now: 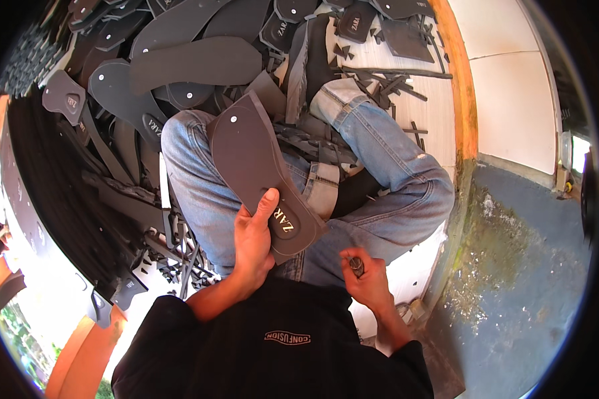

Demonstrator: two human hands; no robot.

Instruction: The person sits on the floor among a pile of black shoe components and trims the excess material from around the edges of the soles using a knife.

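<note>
My left hand (251,238) grips the heel end of a dark grey foam sandal sole (245,156), with the thumb on its upper face. The sole tilts away from me over my lap; it bears a small white dot near the far end and a raised oval with pale lettering by my thumb. A strip of uncut foam sheet still borders its right edge. Lower right, my right hand (369,282) is closed around a dark tool handle (357,267), apart from the sole. The handle's end faces up, and whatever the tool's other end is stays hidden.
Dark foam soles (196,64) lie heaped beyond my crossed legs (379,153). Thin foam offcuts (393,86) litter the pale floor around them. On the left is a long stack of black sheets (53,173). A wooden edge (464,113) borders the floor at right.
</note>
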